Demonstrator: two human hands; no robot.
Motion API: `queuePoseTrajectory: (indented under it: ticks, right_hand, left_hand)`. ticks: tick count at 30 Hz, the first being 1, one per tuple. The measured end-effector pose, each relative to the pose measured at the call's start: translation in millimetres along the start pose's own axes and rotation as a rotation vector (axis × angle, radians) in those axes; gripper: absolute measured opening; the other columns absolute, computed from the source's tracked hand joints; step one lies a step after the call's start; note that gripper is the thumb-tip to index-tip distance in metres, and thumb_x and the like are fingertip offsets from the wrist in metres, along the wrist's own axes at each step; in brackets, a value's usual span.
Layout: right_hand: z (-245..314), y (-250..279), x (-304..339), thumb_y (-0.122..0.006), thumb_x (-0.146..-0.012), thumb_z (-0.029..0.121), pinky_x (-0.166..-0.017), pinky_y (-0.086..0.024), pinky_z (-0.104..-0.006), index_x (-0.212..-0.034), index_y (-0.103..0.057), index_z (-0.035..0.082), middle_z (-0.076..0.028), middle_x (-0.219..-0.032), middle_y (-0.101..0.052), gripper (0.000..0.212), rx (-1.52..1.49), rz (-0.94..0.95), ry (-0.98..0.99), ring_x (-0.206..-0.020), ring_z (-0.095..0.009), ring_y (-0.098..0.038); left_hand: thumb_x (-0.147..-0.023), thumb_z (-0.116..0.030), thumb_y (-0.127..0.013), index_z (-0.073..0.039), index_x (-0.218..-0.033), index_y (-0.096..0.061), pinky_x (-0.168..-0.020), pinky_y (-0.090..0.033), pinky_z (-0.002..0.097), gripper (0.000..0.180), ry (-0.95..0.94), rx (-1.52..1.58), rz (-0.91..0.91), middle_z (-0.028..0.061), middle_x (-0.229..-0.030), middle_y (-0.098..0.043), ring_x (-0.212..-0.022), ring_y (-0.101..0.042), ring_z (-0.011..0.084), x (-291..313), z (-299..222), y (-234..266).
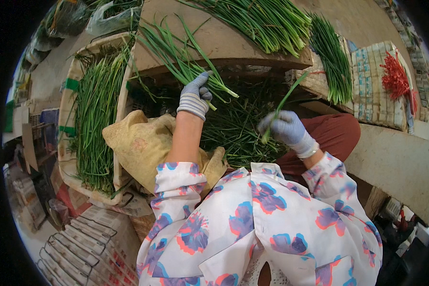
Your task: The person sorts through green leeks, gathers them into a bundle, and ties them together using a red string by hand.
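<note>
My left hand [194,97], in a striped grey-white glove, is closed around a small bunch of garlic chives [172,61]. Their pale stem ends point right and the leaves spread up and left over a brown board [214,40]. To the right, my gloved right hand [288,129] pinches a single chive stalk [287,97], which slants upward to the right. Beneath and between both hands lies a heap of loose green leaves [243,124]. A thick pile of chives [269,24] rests on the board's far side, stems toward the right.
At left stands a pale crate [67,167] filled with chives. A yellowish cloth [138,138] lies by my left forearm. Right of the board is another chive bundle [332,62], beside a paper-covered block [372,71] with red ties [395,78]. A wire rack [76,238] stands at lower left.
</note>
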State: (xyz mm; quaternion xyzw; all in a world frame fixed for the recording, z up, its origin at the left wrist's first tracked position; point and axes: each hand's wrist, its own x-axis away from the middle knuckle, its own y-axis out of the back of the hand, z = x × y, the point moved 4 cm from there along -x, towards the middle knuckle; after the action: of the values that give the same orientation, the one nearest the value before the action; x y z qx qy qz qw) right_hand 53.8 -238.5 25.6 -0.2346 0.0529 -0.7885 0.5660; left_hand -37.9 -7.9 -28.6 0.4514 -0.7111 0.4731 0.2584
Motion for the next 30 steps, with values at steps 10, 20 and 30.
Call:
queuePoseTrajectory:
  ticks: [10,20,30]
  right_hand:
    - [13,-3,-91,-0.068,-0.077,0.030,-0.063,-0.047,-0.0257,-0.098,-0.061,-0.004,-0.007,-0.081,-0.063,0.040,0.500,-0.071,-0.190,-0.069,-0.012,-0.058]
    - [-30,-14,-115,-0.066,-0.079,0.016,-0.054,-0.044,-0.0221,-0.097,-0.060,0.005,0.000,-0.077,-0.060,0.022,-0.152,-0.136,-0.324,-0.061,-0.009,-0.054]
    - [-21,-11,-112,-0.060,-0.083,0.016,-0.069,-0.050,-0.0300,-0.097,-0.061,0.006,-0.006,-0.087,-0.064,0.018,-0.340,-0.426,-0.072,-0.080,-0.017,-0.061]
  left_hand:
    - [-0.070,-0.016,-0.074,-0.007,-0.084,-0.064,-0.037,-0.029,0.0247,0.020,-0.151,-0.434,0.045,-0.0018,-0.054,-0.049,-0.041,-0.039,0.0109,3,11,-11]
    - [-0.071,-0.010,-0.072,-0.007,-0.087,-0.062,-0.040,-0.034,0.0250,0.019,-0.247,-0.444,0.097,0.0011,-0.063,-0.056,-0.043,-0.042,0.0104,11,18,6]
    - [-0.075,-0.001,-0.065,-0.002,-0.100,-0.058,-0.041,-0.029,0.0237,0.026,-0.168,-0.161,0.148,0.0002,-0.064,-0.052,-0.043,-0.035,0.0076,31,26,22]
